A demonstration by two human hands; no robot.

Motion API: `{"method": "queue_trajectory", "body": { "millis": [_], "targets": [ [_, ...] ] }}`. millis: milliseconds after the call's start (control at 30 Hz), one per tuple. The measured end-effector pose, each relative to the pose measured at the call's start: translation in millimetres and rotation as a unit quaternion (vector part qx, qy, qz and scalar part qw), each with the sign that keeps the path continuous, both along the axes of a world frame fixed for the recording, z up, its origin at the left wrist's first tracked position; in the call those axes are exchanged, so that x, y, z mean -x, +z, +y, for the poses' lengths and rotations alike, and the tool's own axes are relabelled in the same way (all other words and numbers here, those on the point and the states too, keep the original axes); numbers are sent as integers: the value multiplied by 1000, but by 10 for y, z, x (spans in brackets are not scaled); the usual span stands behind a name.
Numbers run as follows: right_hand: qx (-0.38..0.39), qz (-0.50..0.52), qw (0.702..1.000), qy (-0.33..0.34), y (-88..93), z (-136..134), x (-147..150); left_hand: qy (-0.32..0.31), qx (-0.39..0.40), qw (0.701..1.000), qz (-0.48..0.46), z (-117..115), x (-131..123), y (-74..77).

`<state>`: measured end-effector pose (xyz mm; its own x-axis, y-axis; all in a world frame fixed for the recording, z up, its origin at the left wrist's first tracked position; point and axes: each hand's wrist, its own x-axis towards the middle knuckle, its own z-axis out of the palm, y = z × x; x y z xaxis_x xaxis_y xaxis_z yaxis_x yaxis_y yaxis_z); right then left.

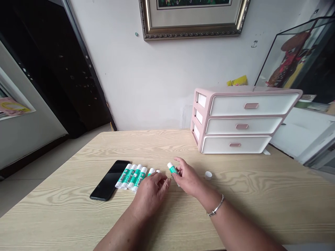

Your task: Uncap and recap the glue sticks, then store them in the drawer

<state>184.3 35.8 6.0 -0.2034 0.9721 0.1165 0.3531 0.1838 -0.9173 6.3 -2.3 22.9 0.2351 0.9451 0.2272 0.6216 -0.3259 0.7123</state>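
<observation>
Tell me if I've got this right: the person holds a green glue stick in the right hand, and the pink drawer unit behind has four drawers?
Not quite. The head view shows the drawer unit has three drawers, not four. The right hand does hold a green glue stick.

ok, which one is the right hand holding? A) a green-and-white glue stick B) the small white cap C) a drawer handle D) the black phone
A: the right hand grips a glue stick lifted off the table; the phone lies flat left of the row of sticks, the white cap sits alone to the right, and the pink drawer unit stands untouched at the back.
</observation>
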Motion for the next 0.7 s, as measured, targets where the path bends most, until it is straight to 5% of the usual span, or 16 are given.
{"method": "queue_trajectory", "body": {
  "millis": [233,467,600,700],
  "targets": [
    [88,258,953,129,64,-43,26,-40,89,986,-136,-11,15,10],
    [90,221,955,179,145,-134,60,-55,76,987,-130,29,15,-37],
    [-36,59,995,78,143,-89,-104,-54,74,989,-118,29,28,-26],
    [-134,-105,982,-80,172,32,-387,-44,85,987,-128,27,38,-21]
  ]
}}
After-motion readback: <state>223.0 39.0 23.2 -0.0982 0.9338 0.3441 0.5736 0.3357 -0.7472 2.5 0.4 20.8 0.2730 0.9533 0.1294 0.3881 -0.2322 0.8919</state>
